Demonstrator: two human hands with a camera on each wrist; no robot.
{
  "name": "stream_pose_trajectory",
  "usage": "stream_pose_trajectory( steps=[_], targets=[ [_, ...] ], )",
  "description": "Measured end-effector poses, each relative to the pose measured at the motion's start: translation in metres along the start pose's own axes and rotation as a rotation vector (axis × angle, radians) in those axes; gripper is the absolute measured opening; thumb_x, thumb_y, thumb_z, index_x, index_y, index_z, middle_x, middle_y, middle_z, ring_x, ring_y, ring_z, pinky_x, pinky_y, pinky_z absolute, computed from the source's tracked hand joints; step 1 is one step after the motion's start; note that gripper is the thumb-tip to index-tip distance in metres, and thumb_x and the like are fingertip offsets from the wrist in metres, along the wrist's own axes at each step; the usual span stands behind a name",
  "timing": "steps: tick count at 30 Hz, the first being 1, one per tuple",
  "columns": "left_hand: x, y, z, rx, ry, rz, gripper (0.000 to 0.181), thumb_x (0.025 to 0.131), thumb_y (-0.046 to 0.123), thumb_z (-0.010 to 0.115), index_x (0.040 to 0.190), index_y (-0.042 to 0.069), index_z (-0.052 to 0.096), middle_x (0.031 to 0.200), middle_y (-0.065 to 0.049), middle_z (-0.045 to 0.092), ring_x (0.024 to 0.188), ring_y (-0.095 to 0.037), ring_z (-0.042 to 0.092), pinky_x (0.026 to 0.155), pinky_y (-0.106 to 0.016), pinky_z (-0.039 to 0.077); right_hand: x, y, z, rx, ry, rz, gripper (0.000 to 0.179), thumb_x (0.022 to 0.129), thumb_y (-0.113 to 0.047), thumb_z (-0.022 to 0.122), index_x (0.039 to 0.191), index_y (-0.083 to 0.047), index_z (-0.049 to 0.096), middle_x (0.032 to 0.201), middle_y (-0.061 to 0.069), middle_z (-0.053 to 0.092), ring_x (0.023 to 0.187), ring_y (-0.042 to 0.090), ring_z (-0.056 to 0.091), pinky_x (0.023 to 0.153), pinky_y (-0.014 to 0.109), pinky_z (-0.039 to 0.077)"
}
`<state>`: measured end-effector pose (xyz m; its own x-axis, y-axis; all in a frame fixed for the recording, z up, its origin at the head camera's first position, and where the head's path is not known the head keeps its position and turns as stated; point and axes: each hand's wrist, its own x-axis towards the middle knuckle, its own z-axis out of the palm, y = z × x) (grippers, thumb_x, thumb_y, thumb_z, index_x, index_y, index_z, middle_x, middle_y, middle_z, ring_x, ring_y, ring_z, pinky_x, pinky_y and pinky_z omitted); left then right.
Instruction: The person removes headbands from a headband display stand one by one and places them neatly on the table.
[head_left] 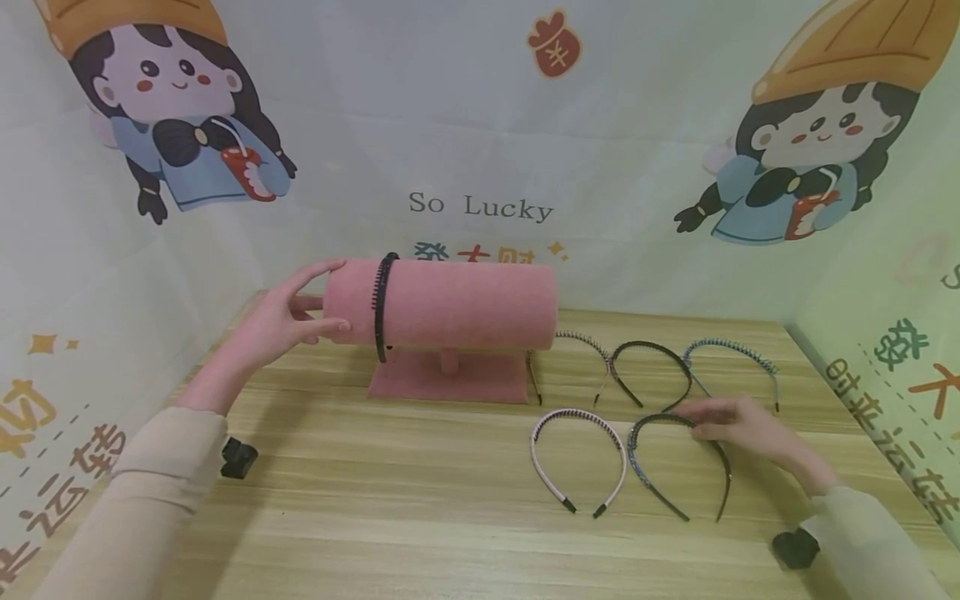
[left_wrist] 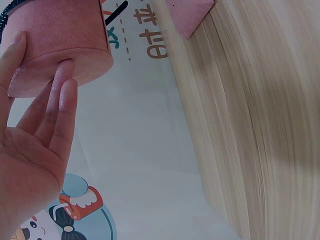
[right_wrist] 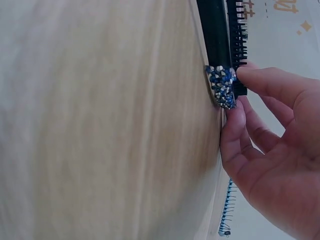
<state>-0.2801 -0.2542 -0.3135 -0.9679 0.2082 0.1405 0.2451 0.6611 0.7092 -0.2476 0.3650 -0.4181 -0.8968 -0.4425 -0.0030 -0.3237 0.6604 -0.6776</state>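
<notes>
A pink padded roll on a T-shaped display stand (head_left: 480, 304) carries a black toothed headband (head_left: 381, 308) near its left end. My left hand (head_left: 288, 321) grips that end, thumb along the front and index finger over the top; in the left wrist view other fingers touch the round end face. At the front right, my right hand (head_left: 742, 429) pinches a dark headband (right_wrist: 215, 30) by the upper right of its arch as it lies on the table. Blue and silver stones (right_wrist: 222, 87) on this headband show beside the thumb and fingertip in the right wrist view.
Left of that headband lies a pale pink headband (head_left: 533, 454). Behind are a brownish toothed headband (head_left: 585, 337), a black one (head_left: 652, 344) and a blue toothed one (head_left: 731, 343). Printed cloth walls (head_left: 360, 167) enclose the wooden table (head_left: 390, 500). Small black devices sit by both sleeves.
</notes>
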Motion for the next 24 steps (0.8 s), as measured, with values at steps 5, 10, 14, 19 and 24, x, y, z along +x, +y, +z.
stream_pose_trajectory(
  steps=[5,10,14,19,24],
  targets=[
    [0.0007,-0.0004,0.0007,-0.016,0.002,-0.013,0.081,0.085,0.042,0.076,0.149,0.053,0.028,0.133,-0.018,0.064,0.092,-0.02,0.072,0.076,-0.035,0.057,-0.0003,0.0,-0.0009,-0.013,-0.001,0.034,0.036,0.094,-0.018,0.065,0.127,-0.004,0.065,0.129,0.023,0.064,0.098,-0.011,0.058,0.083,0.019,0.051],
    [0.0002,-0.0012,-0.0005,0.002,-0.008,0.004,0.083,0.086,0.042,0.075,0.152,0.049,0.025,0.133,-0.021,0.063,0.092,-0.021,0.072,0.074,-0.033,0.057,0.0011,0.0004,-0.0016,0.01,-0.002,0.05,0.037,0.096,-0.017,0.063,0.129,0.0,0.063,0.118,0.022,0.07,0.092,-0.009,0.06,0.077,0.019,0.053],
    [0.0002,-0.0005,-0.0004,0.008,-0.006,-0.012,0.083,0.085,0.044,0.075,0.151,0.052,0.026,0.132,-0.02,0.064,0.092,-0.021,0.072,0.074,-0.032,0.056,0.002,0.0001,-0.0018,0.017,-0.004,0.065,0.037,0.096,-0.017,0.062,0.13,-0.001,0.063,0.116,0.021,0.07,0.091,-0.009,0.06,0.074,0.021,0.053],
    [-0.0004,-0.0002,0.0,0.017,-0.001,-0.019,0.083,0.084,0.045,0.075,0.151,0.051,0.025,0.132,-0.02,0.064,0.094,-0.021,0.072,0.074,-0.032,0.056,0.0026,-0.0006,-0.0015,-0.001,0.005,0.072,0.036,0.097,-0.019,0.062,0.129,-0.004,0.064,0.124,0.022,0.068,0.095,-0.011,0.058,0.076,0.02,0.052],
    [-0.0001,-0.0006,-0.0009,0.023,-0.005,-0.016,0.085,0.085,0.045,0.075,0.152,0.05,0.024,0.133,-0.02,0.063,0.094,-0.021,0.072,0.074,-0.032,0.056,0.0019,0.0,-0.001,-0.022,0.021,0.066,0.035,0.097,-0.021,0.062,0.129,-0.006,0.065,0.13,0.022,0.064,0.1,-0.01,0.056,0.08,0.018,0.05]
  ],
)
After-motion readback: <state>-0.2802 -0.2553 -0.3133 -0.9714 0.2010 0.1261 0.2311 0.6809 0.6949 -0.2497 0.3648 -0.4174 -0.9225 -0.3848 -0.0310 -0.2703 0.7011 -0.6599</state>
